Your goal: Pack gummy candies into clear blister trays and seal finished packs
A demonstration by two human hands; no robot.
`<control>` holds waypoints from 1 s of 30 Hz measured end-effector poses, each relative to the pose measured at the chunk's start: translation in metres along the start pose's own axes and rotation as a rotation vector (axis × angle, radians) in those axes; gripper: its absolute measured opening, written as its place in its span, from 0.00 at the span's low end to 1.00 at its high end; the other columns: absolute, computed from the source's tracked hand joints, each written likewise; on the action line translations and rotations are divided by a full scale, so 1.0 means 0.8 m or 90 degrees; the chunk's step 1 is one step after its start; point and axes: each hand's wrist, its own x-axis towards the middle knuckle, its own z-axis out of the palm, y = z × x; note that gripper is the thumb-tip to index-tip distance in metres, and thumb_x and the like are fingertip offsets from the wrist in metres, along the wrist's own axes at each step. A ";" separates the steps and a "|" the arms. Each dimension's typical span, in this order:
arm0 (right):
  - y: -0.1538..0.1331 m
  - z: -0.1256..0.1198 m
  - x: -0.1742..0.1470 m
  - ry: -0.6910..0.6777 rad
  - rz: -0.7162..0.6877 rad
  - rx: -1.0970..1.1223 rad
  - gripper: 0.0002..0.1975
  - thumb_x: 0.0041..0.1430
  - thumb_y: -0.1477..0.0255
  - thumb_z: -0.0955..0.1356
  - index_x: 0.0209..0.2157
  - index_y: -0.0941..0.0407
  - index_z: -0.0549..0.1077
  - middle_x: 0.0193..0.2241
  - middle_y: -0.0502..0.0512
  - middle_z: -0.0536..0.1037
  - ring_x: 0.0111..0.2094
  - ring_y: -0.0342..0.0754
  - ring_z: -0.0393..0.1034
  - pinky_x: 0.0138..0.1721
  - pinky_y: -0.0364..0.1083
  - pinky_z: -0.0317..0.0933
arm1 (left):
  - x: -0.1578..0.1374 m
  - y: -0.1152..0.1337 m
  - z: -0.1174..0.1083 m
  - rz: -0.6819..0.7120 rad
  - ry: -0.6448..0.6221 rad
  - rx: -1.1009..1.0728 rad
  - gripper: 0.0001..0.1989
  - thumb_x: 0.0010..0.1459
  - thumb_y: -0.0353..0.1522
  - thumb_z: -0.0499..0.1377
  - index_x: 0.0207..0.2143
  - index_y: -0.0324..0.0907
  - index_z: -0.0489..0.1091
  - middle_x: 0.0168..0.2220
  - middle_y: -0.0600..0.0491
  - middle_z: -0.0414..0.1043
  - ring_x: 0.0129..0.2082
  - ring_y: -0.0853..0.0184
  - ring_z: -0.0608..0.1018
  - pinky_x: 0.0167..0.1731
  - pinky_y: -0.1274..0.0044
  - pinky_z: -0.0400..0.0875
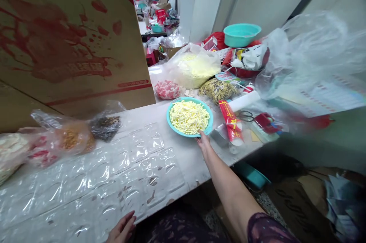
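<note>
A turquoise basin [211, 115] stands on the white table [171, 142], heaped with short pale yellow sticks [189, 117]. My right hand [204, 142] grips its near rim, with the arm stretched forward. Down at the table's front edge, my left hand [122, 229] is only partly in view, fingers extended and holding nothing. Beside it lie clear plastic trays [105, 182] with moulded hollows, spread over the left part of the table.
Bags of pink-and-white pieces [168, 89], yellow sticks [197, 69] and greenish strips [219, 89] sit behind the basin. Scissors [245, 116] and a red-wrapped roll [231, 123] lie right. Large cardboard boxes [71, 41] wall the left. More filled bags [70, 136] stand before them.
</note>
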 end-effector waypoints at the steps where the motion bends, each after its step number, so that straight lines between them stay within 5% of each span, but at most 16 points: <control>1: -0.007 -0.008 0.004 -0.027 0.002 -0.012 0.10 0.43 0.75 0.68 0.31 0.59 0.66 0.18 0.45 0.70 0.19 0.39 0.65 0.20 0.39 0.65 | -0.001 0.008 0.010 0.012 0.008 0.016 0.42 0.32 0.55 0.58 0.46 0.38 0.66 0.46 0.44 0.69 0.43 0.59 0.74 0.42 0.74 0.68; 6: -0.017 -0.092 -0.001 -0.138 -0.041 -0.202 0.15 0.37 0.74 0.71 0.31 0.59 0.68 0.17 0.44 0.70 0.19 0.39 0.66 0.21 0.38 0.63 | -0.004 0.047 0.039 0.097 0.041 0.114 0.36 0.40 0.51 0.55 0.46 0.36 0.66 0.45 0.43 0.70 0.44 0.59 0.73 0.41 0.72 0.68; 8: -0.003 -0.133 -0.012 -0.191 -0.102 -0.372 0.12 0.37 0.69 0.70 0.26 0.60 0.69 0.13 0.44 0.68 0.14 0.37 0.61 0.15 0.37 0.57 | -0.001 0.052 0.044 0.126 0.063 0.137 0.34 0.41 0.50 0.54 0.45 0.34 0.67 0.44 0.42 0.70 0.44 0.59 0.73 0.42 0.71 0.67; 12: 0.042 -0.174 -0.054 -0.393 -0.037 -0.554 0.13 0.42 0.62 0.67 0.21 0.58 0.69 0.09 0.44 0.65 0.09 0.38 0.54 0.10 0.39 0.49 | 0.004 0.055 0.063 0.200 0.091 0.168 0.27 0.46 0.46 0.53 0.41 0.35 0.69 0.43 0.44 0.71 0.43 0.60 0.73 0.45 0.70 0.65; 16: 0.076 -0.130 -0.100 -0.511 0.095 -0.501 0.15 0.44 0.59 0.66 0.22 0.58 0.68 0.11 0.46 0.68 0.10 0.39 0.57 0.12 0.39 0.52 | -0.007 0.080 0.094 0.274 0.132 0.174 0.23 0.52 0.43 0.49 0.43 0.37 0.69 0.43 0.46 0.72 0.43 0.63 0.72 0.46 0.72 0.64; 19: 0.093 -0.068 -0.134 -0.568 0.238 -0.366 0.16 0.42 0.62 0.70 0.31 0.58 0.71 0.24 0.54 0.76 0.23 0.44 0.70 0.25 0.42 0.64 | -0.024 0.121 0.110 0.383 0.141 0.200 0.22 0.55 0.42 0.48 0.46 0.38 0.68 0.46 0.47 0.70 0.46 0.65 0.71 0.48 0.73 0.63; 23: 0.130 0.003 -0.194 -0.635 0.365 -0.243 0.19 0.42 0.60 0.69 0.35 0.55 0.72 0.35 0.55 0.76 0.39 0.50 0.70 0.40 0.48 0.64 | -0.045 0.162 0.112 0.556 0.184 0.275 0.25 0.57 0.43 0.45 0.54 0.40 0.59 0.54 0.47 0.61 0.55 0.65 0.62 0.54 0.70 0.55; 27: 0.166 0.048 -0.273 -0.769 0.376 -0.189 0.23 0.46 0.49 0.62 0.41 0.46 0.71 0.46 0.51 0.71 0.52 0.52 0.60 0.49 0.54 0.57 | -0.035 0.156 0.075 0.620 0.213 0.428 0.34 0.54 0.47 0.47 0.60 0.43 0.46 0.61 0.47 0.46 0.61 0.58 0.48 0.57 0.61 0.42; 30: 0.178 0.084 -0.318 -0.855 0.401 -0.190 0.27 0.49 0.48 0.58 0.45 0.47 0.69 0.51 0.51 0.67 0.55 0.51 0.56 0.51 0.54 0.54 | -0.008 0.124 0.001 0.511 0.284 0.484 0.32 0.53 0.48 0.49 0.59 0.51 0.47 0.62 0.51 0.43 0.61 0.55 0.43 0.55 0.55 0.35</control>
